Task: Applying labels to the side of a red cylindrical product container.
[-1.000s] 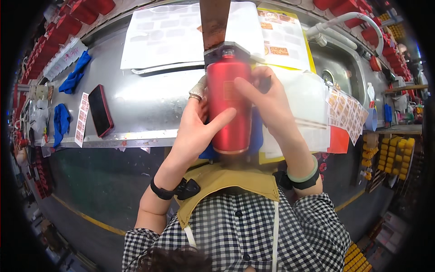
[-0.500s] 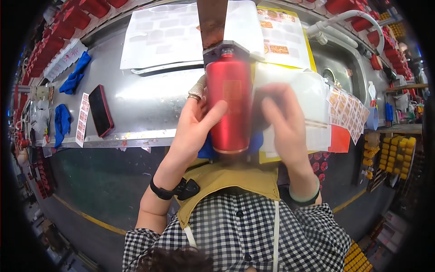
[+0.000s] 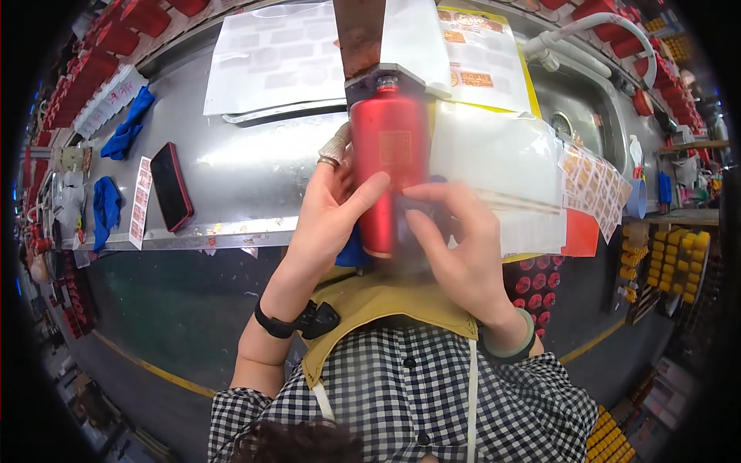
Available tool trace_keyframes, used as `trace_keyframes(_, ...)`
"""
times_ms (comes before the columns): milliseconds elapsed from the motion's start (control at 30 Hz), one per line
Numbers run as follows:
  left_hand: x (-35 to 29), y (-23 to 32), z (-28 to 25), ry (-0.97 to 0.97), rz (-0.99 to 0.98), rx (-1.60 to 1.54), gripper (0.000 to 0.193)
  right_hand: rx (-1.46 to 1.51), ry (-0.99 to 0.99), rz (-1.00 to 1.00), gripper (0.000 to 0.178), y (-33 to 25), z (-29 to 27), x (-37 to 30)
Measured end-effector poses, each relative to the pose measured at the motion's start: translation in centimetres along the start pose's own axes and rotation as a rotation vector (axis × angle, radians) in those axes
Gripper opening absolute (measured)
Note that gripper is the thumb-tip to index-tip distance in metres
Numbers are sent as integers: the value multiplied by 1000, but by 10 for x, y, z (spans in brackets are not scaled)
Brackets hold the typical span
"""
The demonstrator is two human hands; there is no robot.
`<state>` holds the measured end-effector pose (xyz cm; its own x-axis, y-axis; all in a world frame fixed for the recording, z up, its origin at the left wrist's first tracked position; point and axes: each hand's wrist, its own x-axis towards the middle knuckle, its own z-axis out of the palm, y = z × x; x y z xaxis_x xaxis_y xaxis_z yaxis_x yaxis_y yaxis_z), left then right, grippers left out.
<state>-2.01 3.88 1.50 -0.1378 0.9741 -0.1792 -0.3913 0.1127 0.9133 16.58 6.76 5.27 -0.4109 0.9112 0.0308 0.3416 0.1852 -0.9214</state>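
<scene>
A glossy red bottle (image 3: 382, 131) with a small gold square patch lies with its neck pointing away from me, against a dark metal holder (image 3: 363, 86). My left hand (image 3: 330, 204) grips the bottle's left side, its thumb resting on top. A pale textured cover wraps one of its fingers. My right hand (image 3: 463, 243) is at the bottle's lower right side, thumb and forefinger curled toward each other. Between them is a blurred dark, greyish piece that I cannot make out. Part of a blue cloth (image 3: 351, 251) shows beneath the bottle.
Printed sticker sheets (image 3: 475, 65) and white paper (image 3: 494, 147) cover the right part of the steel bench. A phone (image 3: 171, 187), a narrow sticker strip (image 3: 140, 204) and blue cloths (image 3: 106, 210) lie on the left. A sink (image 3: 579, 108) with a white faucet stands at the right.
My right hand has come down and left, from beside the bottle's middle to against its lower right side. My left hand stays on the bottle.
</scene>
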Motion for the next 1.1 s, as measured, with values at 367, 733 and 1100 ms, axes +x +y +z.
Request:
trace_keyframes(367, 2, 0, -2, -18, -21, -29, 79, -73, 22, -45, 21, -2, 2, -1)
trace_keyframes(733, 1, 2, -6, 30, -58, -72, 68, 365, -65, 83, 22, 10, -11, 9)
trace_keyframes(1100, 0, 3, -7, -7, -30, -48, 73, 454, -66, 234, 34, 30, -7, 52)
